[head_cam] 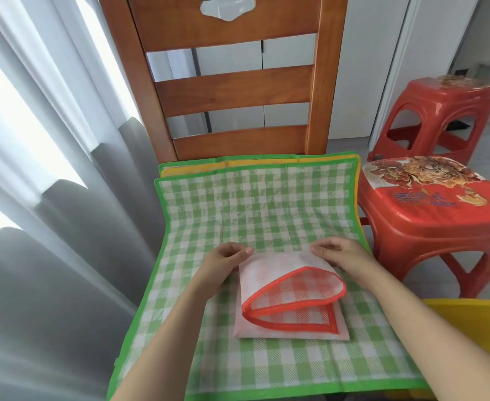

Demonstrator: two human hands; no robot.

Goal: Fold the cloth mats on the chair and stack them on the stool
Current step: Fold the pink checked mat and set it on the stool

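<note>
Both hands, left hand (227,257) and right hand (343,256), pinch the folded red-trimmed checked mat (290,299).

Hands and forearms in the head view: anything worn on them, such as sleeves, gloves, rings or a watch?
Nothing worn shows. The left hand and right hand are bare, without gloves, and both forearms are uncovered up to the frame's bottom edge. No sleeve, watch or bracelet shows; no ring is visible.

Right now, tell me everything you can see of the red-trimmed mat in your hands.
The red-trimmed mat is thin, non-woven-looking cloth, red-and-white checked with a red border. It is folded into a small packet, pale underside outward, one curved flap springing open at the front. It lies on the spread green checked mat on the chair. The left hand and right hand pinch its far corners.
</note>
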